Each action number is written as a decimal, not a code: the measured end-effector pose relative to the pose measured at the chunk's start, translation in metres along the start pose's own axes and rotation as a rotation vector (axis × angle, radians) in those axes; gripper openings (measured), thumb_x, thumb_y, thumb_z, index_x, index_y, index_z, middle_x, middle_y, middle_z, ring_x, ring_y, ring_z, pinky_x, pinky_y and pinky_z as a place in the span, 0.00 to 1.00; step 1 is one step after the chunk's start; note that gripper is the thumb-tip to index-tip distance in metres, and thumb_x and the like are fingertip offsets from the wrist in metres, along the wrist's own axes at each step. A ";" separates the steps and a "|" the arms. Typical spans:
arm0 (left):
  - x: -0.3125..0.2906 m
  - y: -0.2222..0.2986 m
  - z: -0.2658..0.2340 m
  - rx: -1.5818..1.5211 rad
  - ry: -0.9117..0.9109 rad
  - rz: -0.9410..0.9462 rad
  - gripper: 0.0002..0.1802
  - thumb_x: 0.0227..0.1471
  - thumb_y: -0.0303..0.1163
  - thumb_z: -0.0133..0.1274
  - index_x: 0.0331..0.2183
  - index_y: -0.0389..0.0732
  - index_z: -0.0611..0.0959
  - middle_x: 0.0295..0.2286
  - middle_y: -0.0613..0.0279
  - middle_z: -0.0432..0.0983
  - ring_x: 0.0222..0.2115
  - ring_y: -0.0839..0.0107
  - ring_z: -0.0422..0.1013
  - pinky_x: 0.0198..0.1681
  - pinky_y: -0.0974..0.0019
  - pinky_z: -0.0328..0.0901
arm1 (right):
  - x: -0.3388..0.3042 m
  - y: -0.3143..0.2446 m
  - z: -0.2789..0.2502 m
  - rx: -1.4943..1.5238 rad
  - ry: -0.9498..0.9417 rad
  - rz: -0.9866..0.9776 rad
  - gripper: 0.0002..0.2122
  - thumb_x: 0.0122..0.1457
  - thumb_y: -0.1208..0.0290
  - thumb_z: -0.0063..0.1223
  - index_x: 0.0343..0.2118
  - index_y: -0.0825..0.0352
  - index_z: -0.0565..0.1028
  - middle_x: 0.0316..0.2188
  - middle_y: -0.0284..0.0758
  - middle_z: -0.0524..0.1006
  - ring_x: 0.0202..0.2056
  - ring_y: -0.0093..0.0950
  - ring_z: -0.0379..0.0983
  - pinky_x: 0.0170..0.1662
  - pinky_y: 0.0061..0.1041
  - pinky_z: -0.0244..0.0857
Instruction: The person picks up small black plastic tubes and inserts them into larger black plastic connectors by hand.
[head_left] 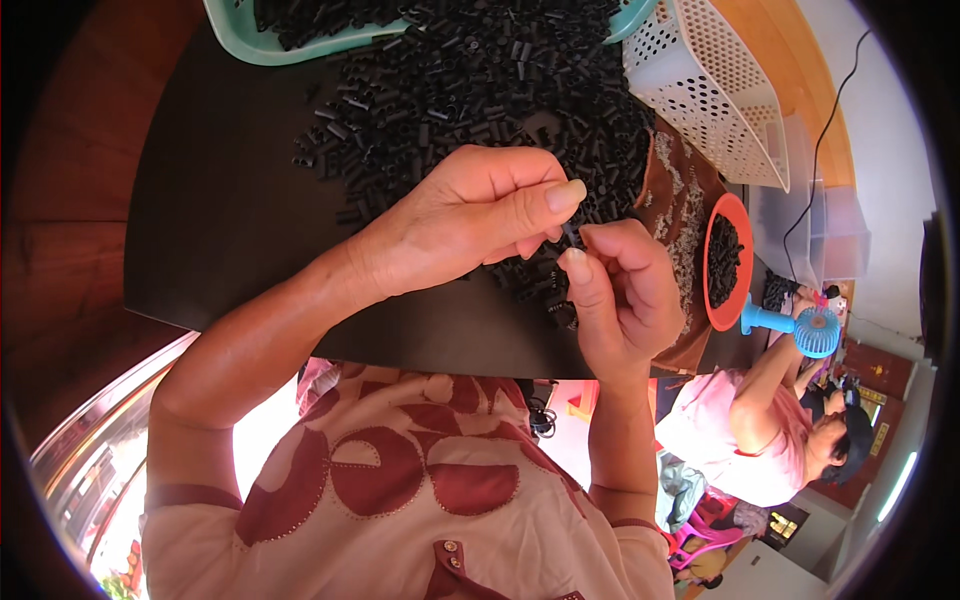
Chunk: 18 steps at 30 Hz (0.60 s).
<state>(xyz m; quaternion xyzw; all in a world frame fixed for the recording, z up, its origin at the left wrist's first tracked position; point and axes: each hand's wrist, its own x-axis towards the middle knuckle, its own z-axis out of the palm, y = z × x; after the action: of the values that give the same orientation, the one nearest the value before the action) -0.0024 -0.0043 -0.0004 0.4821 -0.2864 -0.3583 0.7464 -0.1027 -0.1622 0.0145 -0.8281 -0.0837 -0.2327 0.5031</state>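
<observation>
Maroon-patterned cloth shirt (380, 540) | left fingers (530, 212), right fingers (590, 288) pinching small dark piece (571, 234) | heaped short black tubes (480, 80)

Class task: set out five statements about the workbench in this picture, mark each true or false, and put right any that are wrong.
1. A small dark piece shows between the fingertips of the left hand and the right hand. True.
2. The heaped pieces on the table are white. False: they are black.
3. The blue fan is in the right hand. False: it is apart from both hands, near the orange-red bowl.
4. The bowl holds dark pieces. True.
5. The white basket has solid walls. False: its walls are full of holes.
</observation>
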 end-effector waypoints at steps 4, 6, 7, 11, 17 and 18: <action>-0.001 -0.002 -0.001 0.017 0.006 0.006 0.17 0.62 0.41 0.46 0.28 0.38 0.75 0.20 0.71 0.67 0.18 0.85 0.58 0.20 0.79 0.54 | 0.002 0.001 -0.002 -0.139 -0.066 -0.107 0.08 0.53 0.81 0.58 0.36 0.71 0.73 0.22 0.34 0.72 0.19 0.19 0.66 0.21 0.17 0.59; -0.001 -0.003 -0.001 0.020 0.004 0.011 0.17 0.62 0.41 0.46 0.28 0.38 0.75 0.20 0.71 0.67 0.18 0.85 0.58 0.20 0.79 0.54 | -0.001 0.002 -0.002 -0.127 -0.056 -0.086 0.09 0.53 0.81 0.58 0.37 0.71 0.73 0.22 0.33 0.71 0.19 0.19 0.65 0.21 0.18 0.58; -0.001 -0.003 0.000 0.026 0.004 0.018 0.17 0.62 0.41 0.46 0.28 0.38 0.75 0.20 0.71 0.67 0.18 0.85 0.58 0.20 0.79 0.54 | -0.002 0.002 -0.002 -0.115 -0.047 -0.064 0.10 0.52 0.80 0.59 0.38 0.71 0.73 0.22 0.33 0.71 0.18 0.20 0.65 0.21 0.18 0.58; -0.001 -0.002 -0.001 0.033 -0.003 0.031 0.16 0.61 0.41 0.48 0.28 0.38 0.76 0.18 0.70 0.68 0.16 0.85 0.57 0.18 0.79 0.53 | 0.012 -0.003 -0.010 -0.133 -0.137 -0.041 0.15 0.50 0.78 0.62 0.41 0.70 0.73 0.24 0.33 0.71 0.18 0.19 0.64 0.21 0.18 0.57; -0.002 0.003 0.002 -0.209 0.007 -0.129 0.17 0.57 0.44 0.53 0.25 0.39 0.78 0.15 0.70 0.69 0.12 0.85 0.58 0.13 0.78 0.50 | 0.033 -0.011 -0.019 -0.218 -0.348 -0.171 0.23 0.45 0.76 0.64 0.47 0.68 0.73 0.26 0.33 0.72 0.20 0.22 0.66 0.21 0.20 0.61; -0.001 0.003 0.002 -0.208 0.008 -0.129 0.17 0.57 0.44 0.53 0.25 0.39 0.78 0.15 0.70 0.69 0.12 0.85 0.58 0.13 0.78 0.50 | 0.032 -0.010 -0.018 -0.215 -0.342 -0.166 0.23 0.45 0.76 0.65 0.46 0.68 0.73 0.27 0.34 0.73 0.21 0.23 0.66 0.22 0.21 0.63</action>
<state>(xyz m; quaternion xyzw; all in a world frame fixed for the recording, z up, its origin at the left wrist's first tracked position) -0.0037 -0.0031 0.0026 0.4212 -0.2130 -0.4315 0.7688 -0.0839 -0.1759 0.0440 -0.8947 -0.2105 -0.1370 0.3694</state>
